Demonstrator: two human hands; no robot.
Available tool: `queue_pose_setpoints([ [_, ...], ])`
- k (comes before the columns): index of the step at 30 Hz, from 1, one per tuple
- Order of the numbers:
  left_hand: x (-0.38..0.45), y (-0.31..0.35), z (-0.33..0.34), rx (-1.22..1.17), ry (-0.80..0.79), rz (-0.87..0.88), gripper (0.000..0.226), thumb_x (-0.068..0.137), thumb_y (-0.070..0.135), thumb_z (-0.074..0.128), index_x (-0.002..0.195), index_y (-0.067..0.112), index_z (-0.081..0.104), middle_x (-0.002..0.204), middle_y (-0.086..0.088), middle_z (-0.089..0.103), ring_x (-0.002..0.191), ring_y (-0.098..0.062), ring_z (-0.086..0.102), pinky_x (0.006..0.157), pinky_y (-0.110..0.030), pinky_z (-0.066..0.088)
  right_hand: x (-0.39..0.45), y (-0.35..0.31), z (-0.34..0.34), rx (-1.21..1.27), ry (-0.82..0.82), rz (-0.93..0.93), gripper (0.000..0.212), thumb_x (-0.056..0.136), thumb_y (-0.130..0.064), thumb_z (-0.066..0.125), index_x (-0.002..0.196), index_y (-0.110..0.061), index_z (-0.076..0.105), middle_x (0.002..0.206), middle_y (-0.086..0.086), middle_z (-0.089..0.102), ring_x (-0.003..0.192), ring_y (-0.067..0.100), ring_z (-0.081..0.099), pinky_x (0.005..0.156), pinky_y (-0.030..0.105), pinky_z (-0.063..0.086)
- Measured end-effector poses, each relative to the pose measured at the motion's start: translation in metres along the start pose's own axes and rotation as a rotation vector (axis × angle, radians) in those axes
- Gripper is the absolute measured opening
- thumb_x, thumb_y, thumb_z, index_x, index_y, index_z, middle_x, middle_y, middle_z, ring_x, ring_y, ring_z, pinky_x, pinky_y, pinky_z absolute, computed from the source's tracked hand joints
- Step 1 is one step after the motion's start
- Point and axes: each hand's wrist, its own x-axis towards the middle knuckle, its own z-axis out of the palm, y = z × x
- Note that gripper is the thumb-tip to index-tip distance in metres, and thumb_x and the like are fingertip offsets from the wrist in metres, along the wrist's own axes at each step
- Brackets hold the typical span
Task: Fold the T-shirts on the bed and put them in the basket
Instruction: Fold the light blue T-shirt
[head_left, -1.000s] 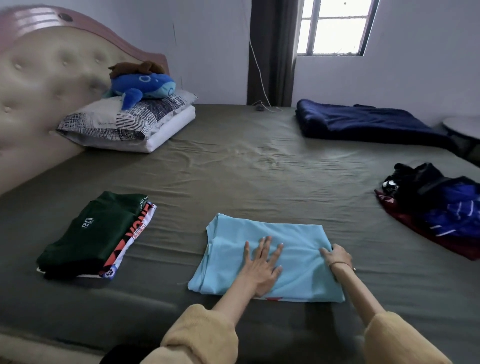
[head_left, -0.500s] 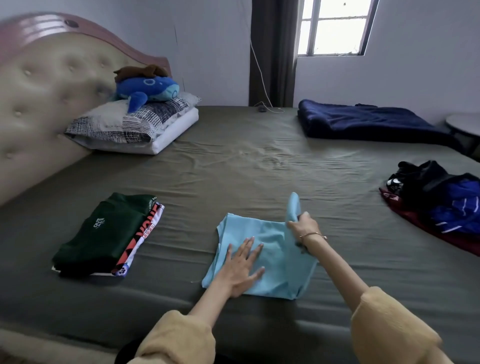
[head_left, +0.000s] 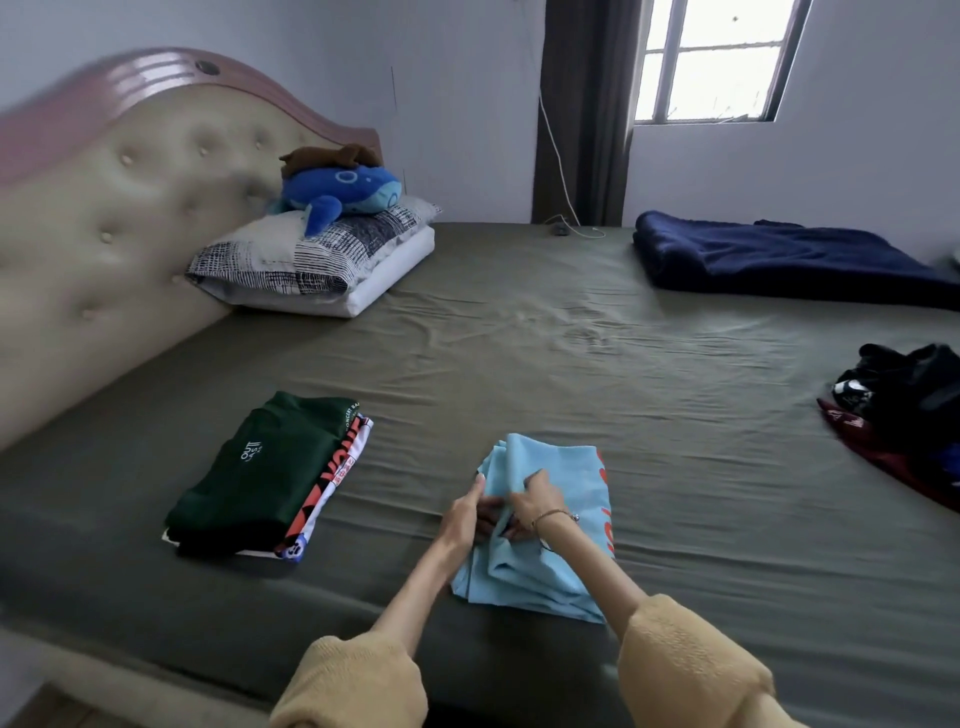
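A light blue T-shirt (head_left: 561, 478) lies folded into a narrow stack near the bed's front edge, red print showing along its right side. My left hand (head_left: 467, 512) rests at its left edge with straight fingers touching the cloth. My right hand (head_left: 535, 501) lies on the shirt's middle and pinches a fold of it. To the left sits a stack of folded T-shirts (head_left: 270, 473), dark green on top. A heap of unfolded clothes (head_left: 904, 415), black, red and blue, is at the right edge. No basket is in view.
The olive bed sheet (head_left: 545, 353) stretches wide behind the shirt. A folded navy blanket (head_left: 779, 260) lies at the back right. Pillows (head_left: 311, 265) with a blue plush toy (head_left: 343, 195) sit by the padded headboard (head_left: 104, 218).
My right hand carried the shirt's right half over to the left and laid it down, halving its width. My left hand slid from the shirt's middle to its left edge.
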Motion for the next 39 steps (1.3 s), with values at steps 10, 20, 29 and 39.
queue_pose_setpoints([
  [10,0.008,0.002,0.001,0.307,0.033,0.035,0.029,0.091,0.015,0.054,0.064,0.016,0.045,0.076,-0.006,0.055,0.078,-0.019,0.048,0.069,-0.029,0.034,0.013,0.006,-0.025,0.089,-0.001,-0.045,0.033,0.086,0.003,0.036,0.061,-0.015,0.048,0.065,0.008,0.061,0.057,0.02,0.055,0.07,0.037,0.05],
  [20,0.008,0.01,0.001,0.514,0.203,-0.072,0.041,0.091,0.024,0.045,0.111,-0.01,0.056,0.116,-0.022,0.06,0.107,-0.035,0.056,0.084,-0.034,0.043,0.02,0.043,-0.048,-0.059,0.323,0.233,0.063,0.086,-0.029,0.06,0.134,0.001,0.032,0.14,0.02,0.038,0.132,0.033,0.035,0.1,0.037,0.036],
  [29,0.027,0.009,0.003,0.193,0.075,-0.139,0.063,0.087,0.042,0.062,0.128,-0.004,0.051,0.126,-0.016,0.058,0.113,-0.03,0.058,0.099,-0.04,0.046,0.04,0.056,-0.062,0.341,0.128,0.206,0.05,0.079,-0.029,0.07,0.114,0.002,0.051,0.098,0.015,0.061,0.082,0.029,0.059,0.056,0.028,0.042],
  [39,0.017,0.056,0.001,-0.063,-0.07,0.093,0.031,0.091,0.008,0.059,0.116,-0.011,0.059,0.065,0.006,0.071,0.055,-0.005,0.066,0.055,-0.018,0.054,0.024,0.026,-0.107,0.569,0.0,-0.103,0.019,0.087,-0.009,0.062,0.106,-0.01,0.062,0.073,-0.006,0.063,0.072,0.013,0.056,0.055,0.016,0.042],
])
